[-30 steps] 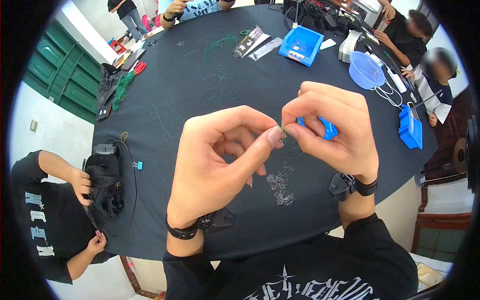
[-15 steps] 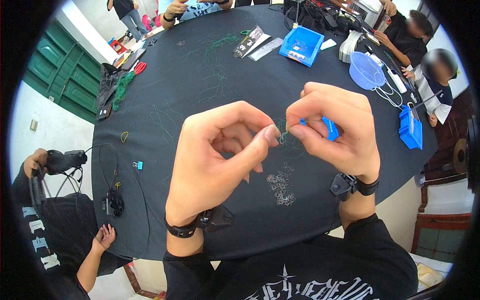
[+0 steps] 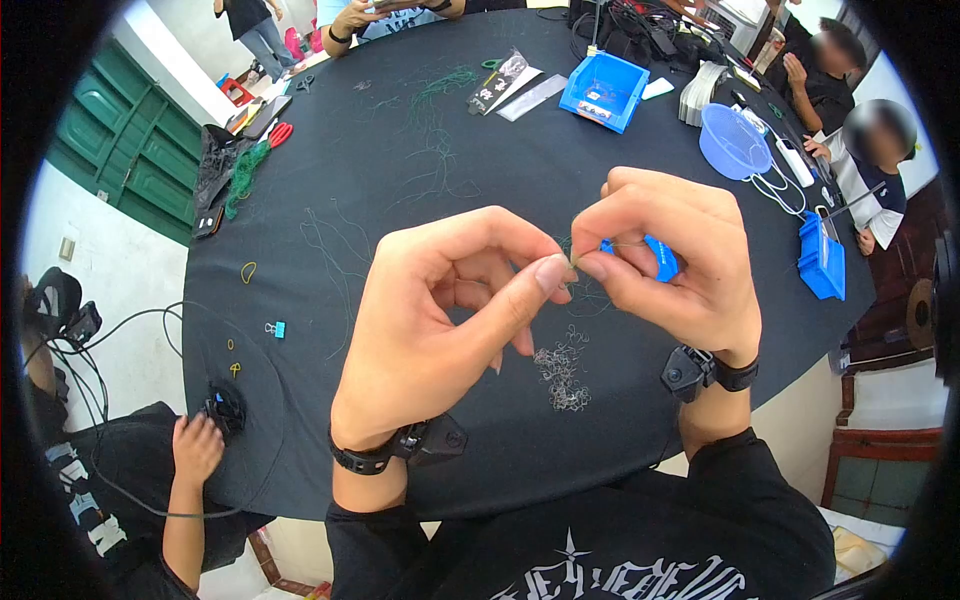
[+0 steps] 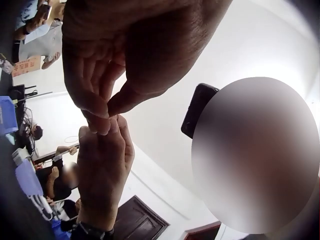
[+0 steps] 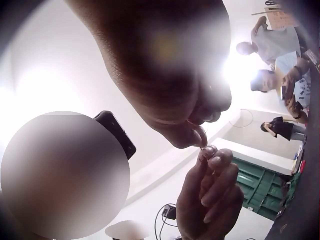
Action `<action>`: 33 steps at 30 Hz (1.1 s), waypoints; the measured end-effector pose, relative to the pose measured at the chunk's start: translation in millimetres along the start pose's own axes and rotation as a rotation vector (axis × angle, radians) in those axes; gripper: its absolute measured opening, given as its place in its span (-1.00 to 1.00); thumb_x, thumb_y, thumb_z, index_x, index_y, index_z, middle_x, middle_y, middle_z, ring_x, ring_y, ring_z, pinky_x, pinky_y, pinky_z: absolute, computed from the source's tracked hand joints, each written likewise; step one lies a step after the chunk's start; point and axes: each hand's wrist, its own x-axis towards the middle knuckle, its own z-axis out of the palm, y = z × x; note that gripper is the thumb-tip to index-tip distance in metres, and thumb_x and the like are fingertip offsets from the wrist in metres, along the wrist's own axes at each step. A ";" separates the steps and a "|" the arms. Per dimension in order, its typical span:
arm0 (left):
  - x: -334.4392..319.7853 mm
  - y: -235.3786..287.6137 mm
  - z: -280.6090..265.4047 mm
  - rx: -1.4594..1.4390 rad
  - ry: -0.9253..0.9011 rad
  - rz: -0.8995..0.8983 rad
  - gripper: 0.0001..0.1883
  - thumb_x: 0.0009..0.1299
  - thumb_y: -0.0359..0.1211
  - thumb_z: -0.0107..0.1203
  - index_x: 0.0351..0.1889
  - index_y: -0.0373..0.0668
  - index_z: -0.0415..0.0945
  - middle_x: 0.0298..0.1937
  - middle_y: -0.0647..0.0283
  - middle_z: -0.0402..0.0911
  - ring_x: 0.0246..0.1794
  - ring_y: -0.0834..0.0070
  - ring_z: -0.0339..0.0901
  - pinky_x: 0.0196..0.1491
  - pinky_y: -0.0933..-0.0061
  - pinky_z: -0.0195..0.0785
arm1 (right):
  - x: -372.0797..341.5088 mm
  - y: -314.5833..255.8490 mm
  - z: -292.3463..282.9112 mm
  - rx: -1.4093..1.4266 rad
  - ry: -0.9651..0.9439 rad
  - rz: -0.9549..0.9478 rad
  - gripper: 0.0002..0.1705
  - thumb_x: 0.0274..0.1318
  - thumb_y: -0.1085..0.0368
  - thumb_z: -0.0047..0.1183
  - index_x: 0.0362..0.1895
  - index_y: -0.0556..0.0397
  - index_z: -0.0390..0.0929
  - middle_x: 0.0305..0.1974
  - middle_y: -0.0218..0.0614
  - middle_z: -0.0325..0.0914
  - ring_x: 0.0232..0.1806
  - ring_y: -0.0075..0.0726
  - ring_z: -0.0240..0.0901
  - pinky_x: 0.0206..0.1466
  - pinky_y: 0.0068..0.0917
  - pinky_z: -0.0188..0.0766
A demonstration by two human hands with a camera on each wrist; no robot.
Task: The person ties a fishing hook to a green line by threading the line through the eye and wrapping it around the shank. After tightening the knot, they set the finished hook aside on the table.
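Observation:
Before me in the head view, both hands meet fingertip to fingertip above the table. My left hand point(image 3: 395, 335) pinches a thin green line point(image 3: 573, 266) between thumb and index finger. Right beside it, my right hand point(image 3: 695, 260) pinches the same line with thumb and index finger. What else the fingertips hold is too small to tell. A loose pile of small metal hooks point(image 3: 562, 375) lies on the cloth below the hands. Behind the right hand, a blue thing point(image 3: 660, 258) with white marks shows partly.
Black cloth covers the table point(image 3: 480, 460). Tangled green line point(image 3: 435, 95), a blue bin point(image 3: 603, 90), a blue basket point(image 3: 734, 140) and red-handled scissors point(image 3: 281, 135) lie further off. A light-blue binder clip point(image 3: 277, 329) is at left. Other people sit or stand around; one reaches in at left.
A small gap between my fingertips, with line showing in it, has closed as the left hand moved right. At left, a person has lifted a black device with cables off the table.

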 end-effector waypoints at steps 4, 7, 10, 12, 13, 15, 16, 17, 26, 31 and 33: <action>-0.1 -0.9 0.0 0.005 -0.016 0.002 -0.87 0.50 -0.47 0.13 -0.12 -0.39 0.59 -0.32 0.14 0.72 -0.57 0.71 0.54 -0.60 0.75 0.30 | 0.5 0.6 -0.2 0.014 0.002 -0.013 -0.82 -0.10 0.50 0.25 -0.32 0.09 0.61 -0.59 -0.44 0.29 -0.62 -0.52 0.20 -0.54 -0.51 0.09; 0.2 -1.1 -0.5 0.010 -0.023 0.025 -0.87 0.50 -0.48 0.13 -0.13 -0.39 0.59 -0.33 0.14 0.72 -0.58 0.71 0.54 -0.61 0.75 0.29 | 0.6 2.0 1.5 0.008 0.021 -0.034 -0.76 -0.22 0.51 0.28 -0.33 0.10 0.64 -0.64 -0.51 0.26 -0.63 -0.56 0.17 -0.54 -0.56 0.03; 0.2 -5.0 -1.5 0.000 -0.008 0.075 -0.89 0.49 -0.49 0.14 -0.15 -0.39 0.59 -0.35 0.15 0.70 -0.60 0.71 0.52 -0.64 0.75 0.25 | 1.0 1.5 1.4 0.020 0.018 -0.035 -0.77 -0.20 0.51 0.27 -0.32 0.11 0.64 -0.63 -0.49 0.27 -0.63 -0.55 0.17 -0.53 -0.55 0.04; -1.0 -3.6 -0.6 -0.028 0.025 0.087 -0.90 0.48 -0.50 0.15 -0.17 -0.39 0.58 -0.38 0.16 0.69 -0.63 0.72 0.51 -0.66 0.75 0.22 | 0.5 3.3 2.2 0.028 0.033 -0.045 -0.78 -0.18 0.51 0.27 -0.32 0.12 0.63 -0.63 -0.48 0.28 -0.62 -0.54 0.17 -0.53 -0.54 0.04; -2.2 -2.9 0.4 -0.024 0.047 0.106 -0.90 0.47 -0.51 0.15 -0.18 -0.40 0.58 -0.39 0.17 0.67 -0.64 0.72 0.50 -0.68 0.75 0.20 | 0.4 3.2 2.9 0.022 0.043 -0.051 -0.78 -0.18 0.51 0.27 -0.32 0.13 0.63 -0.63 -0.48 0.28 -0.63 -0.53 0.16 -0.52 -0.54 0.05; -3.5 -1.2 3.4 -0.018 0.090 0.141 -0.92 0.46 -0.52 0.15 -0.20 -0.40 0.58 -0.42 0.18 0.65 -0.67 0.71 0.48 -0.70 0.75 0.17 | 0.9 3.1 3.1 0.014 0.063 -0.059 -0.79 -0.17 0.51 0.27 -0.32 0.15 0.63 -0.63 -0.48 0.27 -0.63 -0.52 0.15 -0.52 -0.53 0.05; -3.8 -0.7 4.8 -0.024 0.094 0.154 -0.92 0.46 -0.53 0.15 -0.21 -0.40 0.58 -0.43 0.19 0.64 -0.68 0.72 0.47 -0.70 0.75 0.17 | 0.6 2.8 2.5 0.009 0.071 -0.064 -0.79 -0.17 0.51 0.28 -0.32 0.15 0.63 -0.64 -0.48 0.27 -0.63 -0.52 0.14 -0.52 -0.53 0.06; -4.4 -0.3 5.5 -0.029 0.099 0.165 -0.92 0.46 -0.53 0.15 -0.22 -0.41 0.58 -0.43 0.19 0.63 -0.69 0.72 0.46 -0.71 0.75 0.16 | 0.4 2.2 2.6 0.004 0.079 -0.069 -0.79 -0.17 0.51 0.28 -0.32 0.16 0.63 -0.64 -0.49 0.26 -0.63 -0.52 0.13 -0.52 -0.53 0.06; -7.6 0.4 2.9 -0.025 0.104 0.211 -0.93 0.45 -0.54 0.13 -0.24 -0.41 0.57 -0.41 0.19 0.62 -0.73 0.76 0.40 -0.72 0.78 0.12 | -0.1 -4.0 -2.1 -0.053 0.127 -0.052 -0.80 -0.12 0.50 0.27 -0.31 0.10 0.63 -0.61 -0.47 0.25 -0.65 -0.54 0.08 -0.55 -0.50 0.02; -7.1 0.4 -0.1 0.012 0.144 0.175 -0.91 0.46 -0.51 0.16 -0.19 -0.40 0.59 -0.36 0.17 0.66 -0.65 0.73 0.48 -0.70 0.77 0.18 | -2.1 -0.7 -8.0 -0.074 0.140 -0.067 -0.81 -0.10 0.49 0.27 -0.31 0.07 0.63 -0.60 -0.46 0.27 -0.66 -0.54 0.07 -0.56 -0.50 -0.02; -5.0 0.0 -0.6 0.034 0.134 0.135 -0.88 0.46 -0.49 0.17 -0.14 -0.40 0.60 -0.31 0.14 0.69 -0.59 0.68 0.55 -0.67 0.76 0.25 | -2.5 -0.5 -7.6 -0.073 0.142 -0.073 -0.81 -0.10 0.48 0.27 -0.31 0.06 0.64 -0.60 -0.47 0.27 -0.67 -0.55 0.07 -0.56 -0.50 -0.02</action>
